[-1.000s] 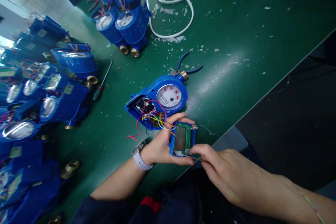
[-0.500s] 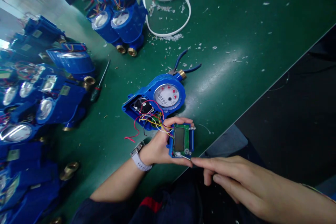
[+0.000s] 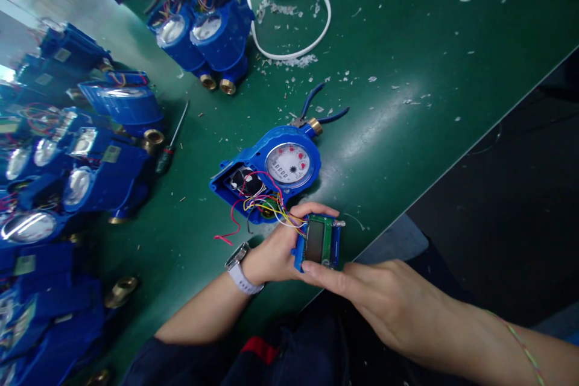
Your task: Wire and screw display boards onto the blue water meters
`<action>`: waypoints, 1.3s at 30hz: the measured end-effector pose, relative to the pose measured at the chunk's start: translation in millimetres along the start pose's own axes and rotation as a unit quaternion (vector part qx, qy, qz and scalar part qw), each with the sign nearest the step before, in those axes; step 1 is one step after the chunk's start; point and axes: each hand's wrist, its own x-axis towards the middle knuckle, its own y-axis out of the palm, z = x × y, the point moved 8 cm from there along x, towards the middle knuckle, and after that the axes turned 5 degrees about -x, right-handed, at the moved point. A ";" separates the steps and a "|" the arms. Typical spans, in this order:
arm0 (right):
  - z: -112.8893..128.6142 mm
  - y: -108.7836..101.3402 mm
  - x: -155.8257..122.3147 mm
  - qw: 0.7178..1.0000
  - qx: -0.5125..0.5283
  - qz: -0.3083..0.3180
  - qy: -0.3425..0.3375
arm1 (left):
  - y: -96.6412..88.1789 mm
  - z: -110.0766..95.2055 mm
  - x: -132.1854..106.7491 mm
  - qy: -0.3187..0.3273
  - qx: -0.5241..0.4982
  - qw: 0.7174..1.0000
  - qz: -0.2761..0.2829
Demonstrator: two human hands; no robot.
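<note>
My left hand (image 3: pixel 275 253) is closed around a small display module (image 3: pixel 316 242), a blue housing with a grey screen and green circuit board. Coloured wires (image 3: pixel 275 208) run from it into the opened compartment of a blue water meter (image 3: pixel 289 163) lying just beyond. My right hand (image 3: pixel 375 289) reaches in from the right with its index finger stretched out. That fingertip touches the module's near left corner and covers it; the other fingers are partly hidden. Beside the meter's brass end lie blue-handled pliers (image 3: pixel 325 111).
Many blue meters (image 3: pixel 90 175) crowd the left side, and two more (image 3: pixel 208 42) stand at the back. A screwdriver (image 3: pixel 172 142) lies between them and the wired meter. White cable (image 3: pixel 323 18) and pale scraps lie on the green table (image 3: pixel 420 132), whose edge runs diagonally at right.
My right index finger has moved left across the module's near edge, onto its left corner. The module has shifted slightly right and tilted in my left hand.
</note>
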 end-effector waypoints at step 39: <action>-23.5 -26.5 -2.5 0.894 0.397 -0.066 0.196 | 4.7 -12.0 -1.4 0.053 -0.109 0.989 -0.084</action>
